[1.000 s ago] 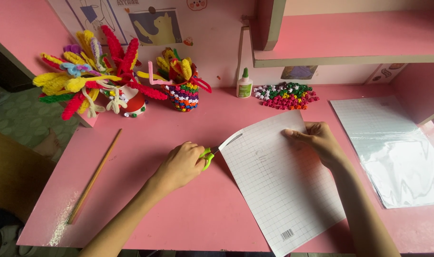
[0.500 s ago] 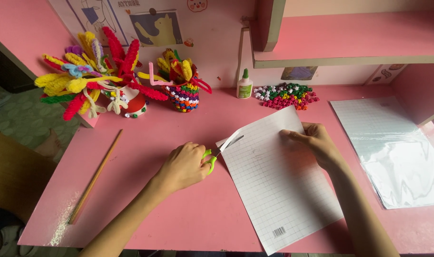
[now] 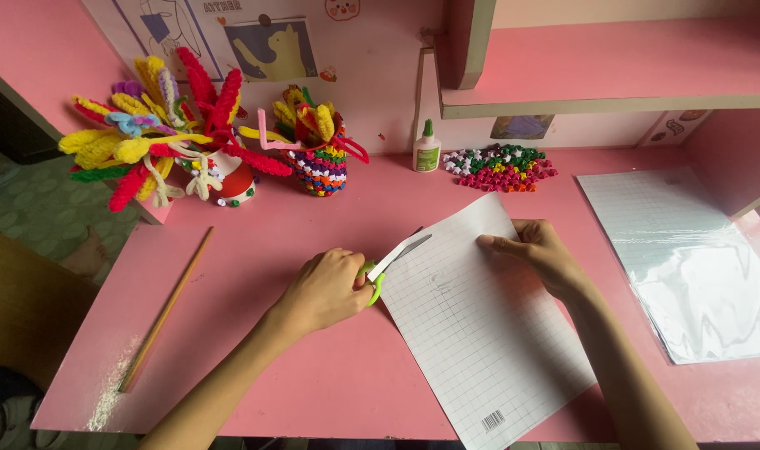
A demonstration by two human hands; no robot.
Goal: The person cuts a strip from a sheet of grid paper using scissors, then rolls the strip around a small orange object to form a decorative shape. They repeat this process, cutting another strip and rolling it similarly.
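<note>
Gripping green-handled scissors (image 3: pixel 388 265) in our closed left hand (image 3: pixel 330 287), we have the open blades at the left edge of the gridded paper sheet (image 3: pixel 471 325) lying on the pink counter (image 3: pixel 255 367). Our right hand (image 3: pixel 538 250) presses flat fingers on the sheet's upper part.

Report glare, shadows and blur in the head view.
Head view: soft daylight glares off the clear plastic sheet at right; faint shadows under both hands; the squared white paper and green-handled scissors are sharp; straight desk edges bow slightly near the frame borders.
</note>
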